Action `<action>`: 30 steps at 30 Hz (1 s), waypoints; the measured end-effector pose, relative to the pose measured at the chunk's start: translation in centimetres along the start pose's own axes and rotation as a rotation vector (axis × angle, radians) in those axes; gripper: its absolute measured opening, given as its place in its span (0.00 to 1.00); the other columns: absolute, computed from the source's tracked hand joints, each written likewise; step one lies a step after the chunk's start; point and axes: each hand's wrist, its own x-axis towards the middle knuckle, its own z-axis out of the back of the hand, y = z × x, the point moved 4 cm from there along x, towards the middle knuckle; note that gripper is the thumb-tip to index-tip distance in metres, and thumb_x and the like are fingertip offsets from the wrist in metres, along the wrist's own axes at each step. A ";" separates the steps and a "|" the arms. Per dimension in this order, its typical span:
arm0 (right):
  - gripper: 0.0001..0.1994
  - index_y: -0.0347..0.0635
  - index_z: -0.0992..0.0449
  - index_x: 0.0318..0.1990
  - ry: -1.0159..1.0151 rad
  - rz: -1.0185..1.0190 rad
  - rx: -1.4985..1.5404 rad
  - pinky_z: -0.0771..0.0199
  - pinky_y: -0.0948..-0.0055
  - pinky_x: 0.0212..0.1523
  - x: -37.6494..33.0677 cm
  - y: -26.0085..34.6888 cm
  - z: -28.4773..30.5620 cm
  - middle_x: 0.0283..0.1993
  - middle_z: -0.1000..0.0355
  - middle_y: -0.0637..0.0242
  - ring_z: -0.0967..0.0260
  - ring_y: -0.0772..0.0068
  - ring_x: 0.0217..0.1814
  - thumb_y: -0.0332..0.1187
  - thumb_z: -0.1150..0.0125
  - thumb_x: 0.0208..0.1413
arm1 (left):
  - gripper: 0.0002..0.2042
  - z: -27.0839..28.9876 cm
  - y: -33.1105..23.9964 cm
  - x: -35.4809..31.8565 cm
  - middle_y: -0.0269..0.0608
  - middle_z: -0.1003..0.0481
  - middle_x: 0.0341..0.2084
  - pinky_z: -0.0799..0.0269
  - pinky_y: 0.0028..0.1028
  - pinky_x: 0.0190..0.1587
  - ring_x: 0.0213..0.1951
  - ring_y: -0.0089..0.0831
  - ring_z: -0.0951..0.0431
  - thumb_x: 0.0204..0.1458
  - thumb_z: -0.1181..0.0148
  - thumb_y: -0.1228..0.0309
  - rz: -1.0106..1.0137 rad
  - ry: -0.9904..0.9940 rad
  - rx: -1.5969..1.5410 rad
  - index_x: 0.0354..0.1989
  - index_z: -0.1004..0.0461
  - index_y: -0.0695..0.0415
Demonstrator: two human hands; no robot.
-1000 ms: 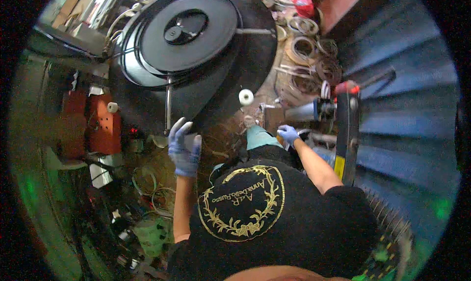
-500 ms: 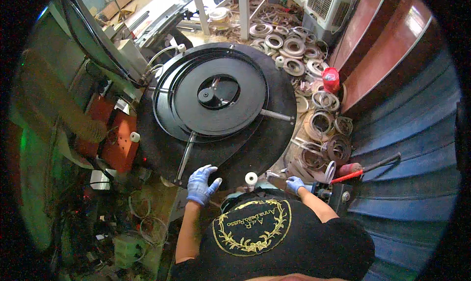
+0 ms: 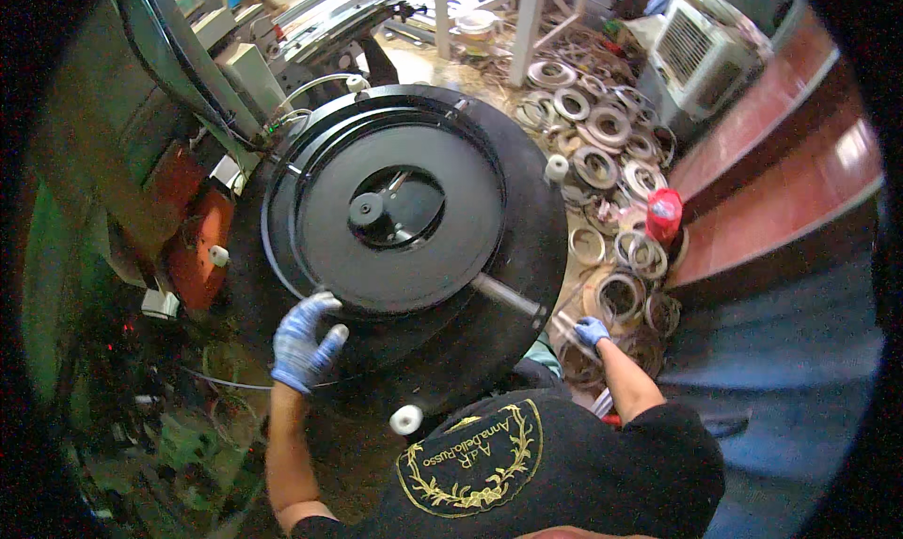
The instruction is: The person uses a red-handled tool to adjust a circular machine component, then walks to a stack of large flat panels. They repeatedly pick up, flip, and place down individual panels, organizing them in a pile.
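Observation:
My left hand (image 3: 307,343), in a blue and white knit glove, is over the near left part of a large black turntable (image 3: 534,186). Its fingers are curved and the thumb stands apart, with nothing seen between them. The fingertips are close to the rim of a black coil (image 3: 404,257) of flat band lying on the turntable; contact cannot be told. My right hand (image 3: 593,331), in a matching glove, is off the turntable's near right side. It is closed round a slim light-coloured hand tool (image 3: 571,330), its exact kind blurred.
Metal arms (image 3: 508,296) reach outward across the turntable. White rollers (image 3: 406,420) stand round its edge. Many rings of scrap strip (image 3: 607,125) lie on the floor at right, near a red bag (image 3: 664,214) and an air cooler (image 3: 701,55). A thin pale strip (image 3: 226,382) crosses at lower left.
The view has shifted and is nearer the turntable. My left hand has moved forward over the coil's near left rim. My right hand has moved farther forward, the tool still in it.

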 end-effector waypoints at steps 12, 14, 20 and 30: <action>0.18 0.37 0.26 0.44 -0.064 -0.188 0.391 0.30 0.72 0.44 7.6 -19.6 11.9 0.41 0.26 0.58 0.29 0.68 0.42 0.38 0.39 0.47 | 0.17 -19.4 -11.1 21.3 0.41 0.32 0.48 0.38 0.33 0.54 0.50 0.38 0.32 0.43 0.40 0.64 0.105 -0.050 0.157 0.43 0.29 0.53; 0.17 0.36 0.27 0.44 -0.043 -0.260 0.486 0.30 0.72 0.44 7.7 -20.4 13.8 0.41 0.26 0.60 0.29 0.70 0.41 0.35 0.39 0.47 | 0.17 -21.8 -13.0 24.3 0.41 0.31 0.48 0.38 0.33 0.53 0.50 0.38 0.32 0.43 0.41 0.63 0.154 -0.055 0.065 0.43 0.29 0.52; 0.16 0.41 0.26 0.44 -0.072 -0.209 0.590 0.28 0.74 0.35 12.8 -18.7 17.0 0.36 0.26 0.66 0.30 0.74 0.34 0.38 0.39 0.48 | 0.16 -28.7 -16.4 34.5 0.44 0.31 0.46 0.38 0.33 0.52 0.49 0.40 0.32 0.42 0.41 0.62 0.016 0.053 0.019 0.41 0.27 0.53; 0.15 0.45 0.29 0.47 0.176 -0.129 0.713 0.32 0.75 0.27 32.9 -3.9 25.9 0.36 0.28 0.68 0.30 0.74 0.32 0.36 0.43 0.52 | 0.17 -34.1 -11.4 49.3 0.44 0.31 0.47 0.39 0.34 0.54 0.51 0.42 0.33 0.43 0.42 0.60 0.116 0.151 -0.046 0.42 0.28 0.51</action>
